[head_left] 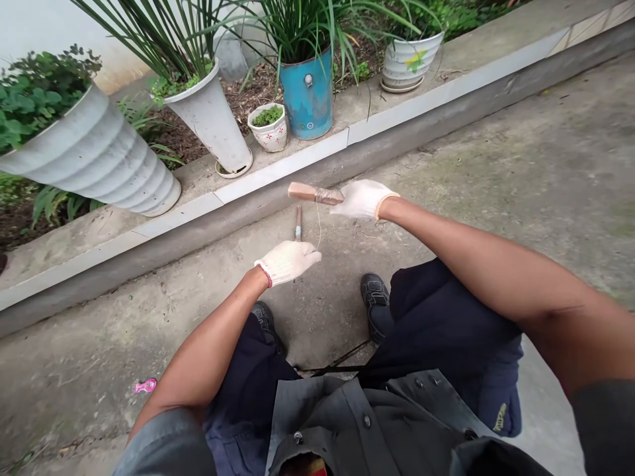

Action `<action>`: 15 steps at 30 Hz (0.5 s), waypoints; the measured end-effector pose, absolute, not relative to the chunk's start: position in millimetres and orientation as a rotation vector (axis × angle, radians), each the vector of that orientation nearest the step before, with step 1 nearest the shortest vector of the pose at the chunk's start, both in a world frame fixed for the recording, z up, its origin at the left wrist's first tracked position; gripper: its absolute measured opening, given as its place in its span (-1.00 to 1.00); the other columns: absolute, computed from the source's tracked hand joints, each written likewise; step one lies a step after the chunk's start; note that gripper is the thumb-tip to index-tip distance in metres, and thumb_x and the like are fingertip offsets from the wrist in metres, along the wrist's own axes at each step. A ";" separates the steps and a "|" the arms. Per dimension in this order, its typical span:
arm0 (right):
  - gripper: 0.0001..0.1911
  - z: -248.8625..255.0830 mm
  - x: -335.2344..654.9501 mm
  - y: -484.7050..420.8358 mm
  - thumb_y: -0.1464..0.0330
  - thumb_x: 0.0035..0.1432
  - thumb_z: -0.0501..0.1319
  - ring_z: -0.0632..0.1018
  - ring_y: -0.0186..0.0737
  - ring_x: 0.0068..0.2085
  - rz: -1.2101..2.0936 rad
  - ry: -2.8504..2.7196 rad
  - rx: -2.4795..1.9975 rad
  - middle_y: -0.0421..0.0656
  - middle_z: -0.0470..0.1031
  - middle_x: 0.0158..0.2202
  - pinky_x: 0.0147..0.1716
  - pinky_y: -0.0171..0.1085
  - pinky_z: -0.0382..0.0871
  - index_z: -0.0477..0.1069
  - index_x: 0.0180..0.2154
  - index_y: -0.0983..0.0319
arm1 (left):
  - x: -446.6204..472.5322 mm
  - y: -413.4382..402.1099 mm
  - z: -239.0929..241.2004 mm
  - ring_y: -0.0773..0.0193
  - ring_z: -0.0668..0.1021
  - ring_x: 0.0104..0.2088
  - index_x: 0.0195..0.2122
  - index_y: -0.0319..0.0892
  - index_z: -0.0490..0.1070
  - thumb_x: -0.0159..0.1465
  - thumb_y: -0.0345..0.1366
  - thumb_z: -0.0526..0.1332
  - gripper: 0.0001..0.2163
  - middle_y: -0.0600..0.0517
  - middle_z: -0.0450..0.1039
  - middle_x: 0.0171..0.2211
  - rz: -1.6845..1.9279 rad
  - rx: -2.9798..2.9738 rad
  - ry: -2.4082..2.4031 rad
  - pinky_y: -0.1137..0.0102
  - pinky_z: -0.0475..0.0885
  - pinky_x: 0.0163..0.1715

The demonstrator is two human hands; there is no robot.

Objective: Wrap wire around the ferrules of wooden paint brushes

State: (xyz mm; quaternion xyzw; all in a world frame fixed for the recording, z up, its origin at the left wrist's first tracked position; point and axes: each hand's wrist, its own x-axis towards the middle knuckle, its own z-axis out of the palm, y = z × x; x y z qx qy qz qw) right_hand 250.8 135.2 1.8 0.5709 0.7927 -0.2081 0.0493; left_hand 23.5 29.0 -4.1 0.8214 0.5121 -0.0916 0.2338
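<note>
Both my hands wear white knit gloves. My right hand (362, 198) is closed round one end of a short wooden stick (305, 192) wrapped with brownish tape, held level above the ground. A thin thread (319, 225) hangs from the stick down to my left hand (288, 260), whose fingers are pinched on it. Below, on the concrete, lies a second thin stick-like tool (298, 223). My two black shoes (373, 291) rest on the ground under my hands.
A raised concrete kerb (297, 165) runs across ahead, carrying several plant pots: a ribbed white pot (99, 158), a tall white pot (213, 119), a blue can (308, 92). A small pink object (145, 385) lies on the ground at left.
</note>
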 end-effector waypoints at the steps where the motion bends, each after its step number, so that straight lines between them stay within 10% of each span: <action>1: -0.48 9.3 253.2 132.5 -0.07 0.16 0.19 0.56 -0.14 -0.35 -0.755 2.438 1.758 -0.01 0.55 -0.40 -0.36 -0.27 0.31 0.51 -0.22 0.28 | 23.1 28.8 -4.2 0.24 0.48 -0.41 -0.37 -0.13 0.47 0.44 0.02 -0.02 -0.56 0.03 0.52 -0.41 -0.233 2.245 1.382 0.39 0.30 -0.36; 6: -0.50 35.9 264.6 101.6 -0.12 0.06 0.29 0.45 -0.30 -0.54 -1.337 2.489 1.411 -0.21 0.44 -0.53 -0.52 -0.32 0.23 0.41 -0.34 0.19 | 10.5 39.0 -6.7 0.25 0.45 -0.45 -0.36 -0.15 0.50 0.41 -0.01 0.03 -0.60 0.04 0.48 -0.48 -0.174 2.105 1.392 0.39 0.31 -0.38; 15: -0.61 -4.9 243.4 67.7 -0.01 -0.11 0.41 0.53 -0.08 -0.38 -0.965 2.400 1.135 -0.14 0.45 -0.56 -0.37 -0.17 0.35 0.58 -0.40 0.17 | -25.9 60.3 13.3 0.27 0.44 -0.39 -0.32 -0.12 0.55 0.38 -0.05 0.08 -0.67 0.07 0.52 -0.39 -0.019 2.192 1.599 0.42 0.27 -0.33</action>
